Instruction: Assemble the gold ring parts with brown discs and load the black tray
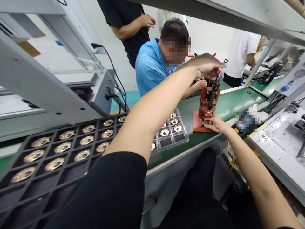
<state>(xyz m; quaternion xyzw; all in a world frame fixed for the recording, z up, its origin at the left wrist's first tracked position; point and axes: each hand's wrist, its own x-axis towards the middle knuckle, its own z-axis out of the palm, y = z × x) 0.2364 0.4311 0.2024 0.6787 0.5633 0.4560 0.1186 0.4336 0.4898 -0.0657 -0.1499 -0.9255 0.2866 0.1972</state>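
Note:
A red hand-operated toggle press (pixel 204 101) stands upright on a red base plate (pixel 197 122). At its top, my left hand (pixel 209 66) is closed on the press's lever handle (pixel 217 72), with only part of the red grip showing. Low down at the press, my right hand (pixel 216 123) has its fingers at a small gold-coloured part (pixel 205 122) lying in the nest. Those fingers partly cover the part, and I cannot tell whether they pinch it or merely rest against it.
To the left, a black compartment tray (pixel 51 181) holds several round gold parts (pixel 54 163). A clear plastic tray (pixel 186 139) with similar parts lies on the green bench (pixel 228 103). Across the bench sits a co-worker in a blue shirt (pixel 149 68). A metal beam (pixel 214 16) runs overhead.

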